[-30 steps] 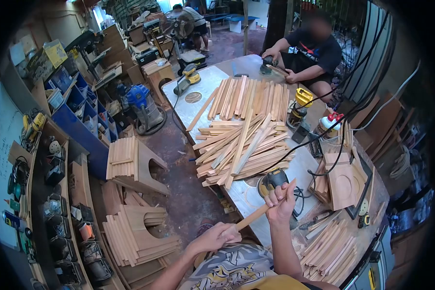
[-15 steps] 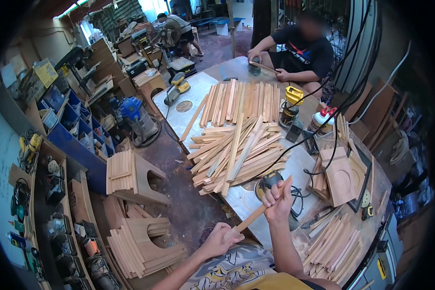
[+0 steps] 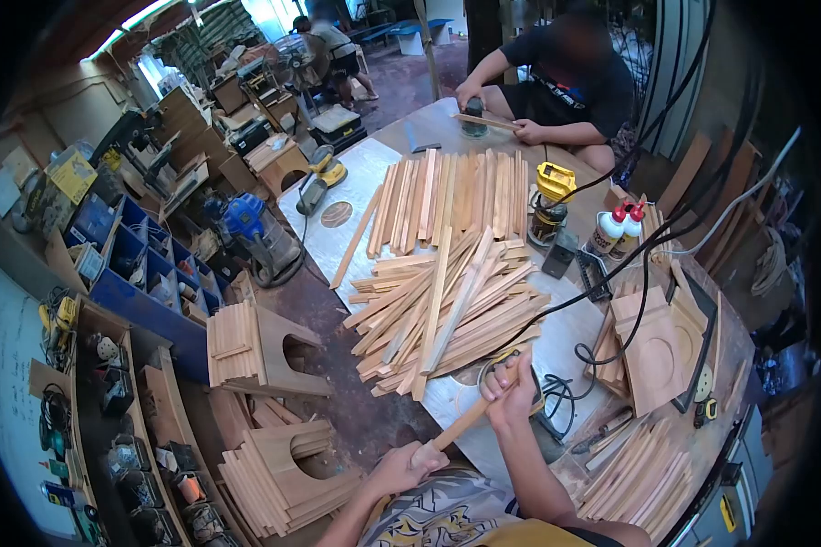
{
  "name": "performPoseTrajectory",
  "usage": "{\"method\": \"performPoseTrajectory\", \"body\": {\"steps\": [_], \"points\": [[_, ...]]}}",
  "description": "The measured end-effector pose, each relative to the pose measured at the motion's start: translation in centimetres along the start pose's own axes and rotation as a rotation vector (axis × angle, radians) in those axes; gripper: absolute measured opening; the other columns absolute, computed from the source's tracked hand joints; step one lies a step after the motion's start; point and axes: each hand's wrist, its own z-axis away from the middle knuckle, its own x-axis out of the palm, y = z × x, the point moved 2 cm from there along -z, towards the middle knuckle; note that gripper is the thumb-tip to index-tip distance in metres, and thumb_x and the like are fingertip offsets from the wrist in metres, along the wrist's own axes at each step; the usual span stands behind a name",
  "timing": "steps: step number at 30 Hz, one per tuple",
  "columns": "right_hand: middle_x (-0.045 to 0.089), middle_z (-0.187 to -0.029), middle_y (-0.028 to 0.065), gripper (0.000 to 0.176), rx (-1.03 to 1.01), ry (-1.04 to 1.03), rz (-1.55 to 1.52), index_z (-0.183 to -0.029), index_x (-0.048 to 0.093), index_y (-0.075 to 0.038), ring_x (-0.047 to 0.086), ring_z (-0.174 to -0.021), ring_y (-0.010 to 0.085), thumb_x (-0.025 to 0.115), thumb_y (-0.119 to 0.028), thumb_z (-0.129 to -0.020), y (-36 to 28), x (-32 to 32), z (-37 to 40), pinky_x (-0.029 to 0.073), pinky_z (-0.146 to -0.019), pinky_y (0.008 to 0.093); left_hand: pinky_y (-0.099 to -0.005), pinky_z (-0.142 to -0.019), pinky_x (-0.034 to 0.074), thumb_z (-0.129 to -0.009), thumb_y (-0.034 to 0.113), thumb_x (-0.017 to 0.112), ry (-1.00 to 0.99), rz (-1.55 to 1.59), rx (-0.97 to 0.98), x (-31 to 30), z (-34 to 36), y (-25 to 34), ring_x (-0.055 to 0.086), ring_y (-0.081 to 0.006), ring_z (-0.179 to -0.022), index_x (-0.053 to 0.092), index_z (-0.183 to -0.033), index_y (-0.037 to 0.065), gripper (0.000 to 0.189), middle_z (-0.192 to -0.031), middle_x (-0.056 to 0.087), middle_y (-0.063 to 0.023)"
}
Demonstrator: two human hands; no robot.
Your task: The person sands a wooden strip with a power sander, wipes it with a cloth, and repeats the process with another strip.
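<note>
hands gripping wooden strip aslant; strip pile on table beyond

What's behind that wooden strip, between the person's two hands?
Behind the wooden strip, the silvery work surface shows on both sides, nearer the right hand. The patch directly behind the wood is covered, as is whatever the left hand blocks.

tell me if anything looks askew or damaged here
The middle pile of wood strips looks askew: strips cross at mixed angles, some overhanging the table, while the row of strips beyond lies neatly side by side. The strip in the right hand shows no visible damage.
</note>
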Motion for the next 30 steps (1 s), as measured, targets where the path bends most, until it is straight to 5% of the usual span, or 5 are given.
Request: {"method": "performPoseTrajectory", "body": {"steps": [5,8,12,20,30], "points": [[0.05,-0.067,0.0006,0.042,0.104,-0.034,0.215,-0.099,0.057,-0.013,0.05,-0.055,0.017,0.048,-0.054,-0.106,0.7,-0.3,-3.0,0.046,-0.056,0.0323,-0.046,-0.078,0.056,-0.091,0.047,0.073,0.191,-0.025,-0.053,2.3,-1.5,-1.5,0.072,-0.0421,-0.093,0.072,-0.107,0.002,0.048,-0.094,0.073,-0.0224],[0.067,-0.092,0.0176,0.05,-0.13,-0.373,1.478,-0.116,0.067,0.002,0.068,-0.089,0.034,0.056,-0.045,-0.104,-2.4,2.5,-2.9,0.054,-0.086,0.0435,-0.0354,-0.076,0.058,-0.082,0.033,0.086,0.344,0.229,-0.063,1.7,-0.2,-1.7,0.076,-0.0232,-0.084,0.076,-0.097,0.002,0.036,-0.088,0.077,-0.0146],[0.058,-0.125,0.0272,0.05,-0.513,-0.406,2.059,-0.119,0.066,0.0,0.052,-0.125,0.0406,0.073,-0.04,-0.089,-4.5,2.9,-1.6,0.044,-0.102,0.0502,-0.0346,-0.074,0.058,-0.08,0.032,0.087,0.395,0.282,-0.09,1.0,1.8,-5.0,0.074,-0.0187,-0.078,0.076,-0.098,0.003,0.037,-0.088,0.078,-0.0118],[0.049,-0.137,0.0264,0.07,-0.926,-0.127,2.278,-0.132,0.061,-0.013,0.051,-0.122,0.0448,0.085,-0.021,-0.067,-2.4,1.4,2.9,0.044,-0.103,0.0526,-0.0367,-0.068,0.056,-0.08,0.031,0.084,0.333,0.146,-0.226,2.8,5.8,-11.7,0.074,-0.0189,-0.074,0.075,-0.095,0.001,0.036,-0.08,0.074,-0.0153],[0.059,-0.12,0.0237,0.071,-0.48,0.105,2.613,-0.137,0.055,-0.024,0.069,-0.092,0.0445,0.083,-0.041,-0.074,-3.0,1.3,-0.3,0.058,-0.078,0.0504,-0.0472,-0.08,0.057,-0.08,0.037,0.077,0.266,0.153,-0.08,7.4,7.1,-14.2,0.073,-0.0385,-0.089,0.078,-0.099,0.008,0.035,-0.091,0.075,-0.0201]]}}
